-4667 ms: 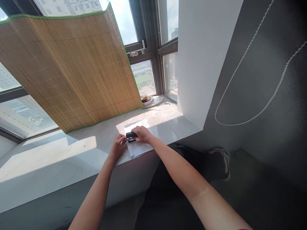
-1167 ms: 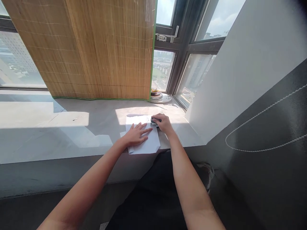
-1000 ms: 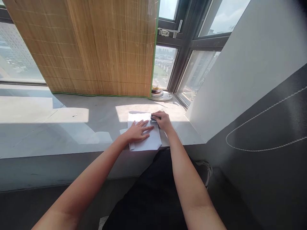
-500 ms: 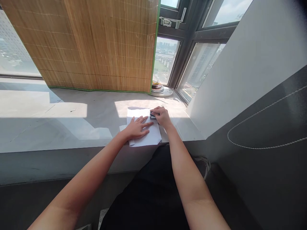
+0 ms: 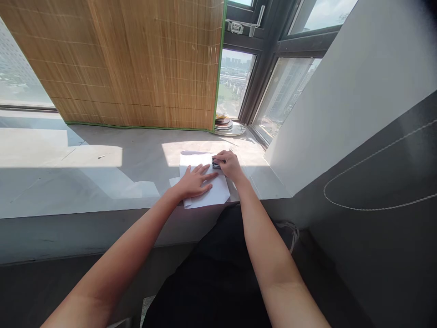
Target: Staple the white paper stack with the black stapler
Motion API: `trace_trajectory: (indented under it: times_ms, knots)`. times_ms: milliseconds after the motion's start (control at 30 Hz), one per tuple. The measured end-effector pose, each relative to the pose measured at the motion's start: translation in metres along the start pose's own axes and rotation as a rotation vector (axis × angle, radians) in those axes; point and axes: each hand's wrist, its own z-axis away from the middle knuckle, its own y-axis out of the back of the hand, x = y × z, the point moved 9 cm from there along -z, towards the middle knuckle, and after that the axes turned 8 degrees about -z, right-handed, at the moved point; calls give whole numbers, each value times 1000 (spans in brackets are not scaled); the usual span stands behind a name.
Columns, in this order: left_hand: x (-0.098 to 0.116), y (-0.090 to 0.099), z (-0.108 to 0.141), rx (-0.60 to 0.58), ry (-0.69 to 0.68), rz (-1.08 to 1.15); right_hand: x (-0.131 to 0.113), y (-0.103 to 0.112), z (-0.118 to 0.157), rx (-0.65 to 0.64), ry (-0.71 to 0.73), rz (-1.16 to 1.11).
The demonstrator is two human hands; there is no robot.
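White paper sheets lie on the windowsill beneath the left hand, open and spread flat; toward their one o'clock, the right hand grips a black stapler. Stapling seems underway; the next move likely calls for a firm squeeze, sheets kept aligned.

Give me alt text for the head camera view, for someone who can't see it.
A person's right hand holds a black stapler at the right edge of white paper on a windowsill; the left hand lies spread over the paper. Behind are a green-edged bamboo mat and stacked plates.
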Motion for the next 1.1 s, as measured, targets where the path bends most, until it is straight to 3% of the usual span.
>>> trace_trajectory:
  times_ms: [400, 633, 900, 1100]
  knots:
    - [0, 0, -1, 4, 4, -4, -10, -19, -1, -141, -14, 241]
    - [-1, 1, -1, 22, 9, 21, -13, -22, 2, -95, 9, 235]
    - [-1, 4, 2, 29, 11, 17, 1, 14, 20, 1, -49, 191]
    - [-2, 2, 1, 8, 19, 22, 35, 42, 26, 242, -318, 280]
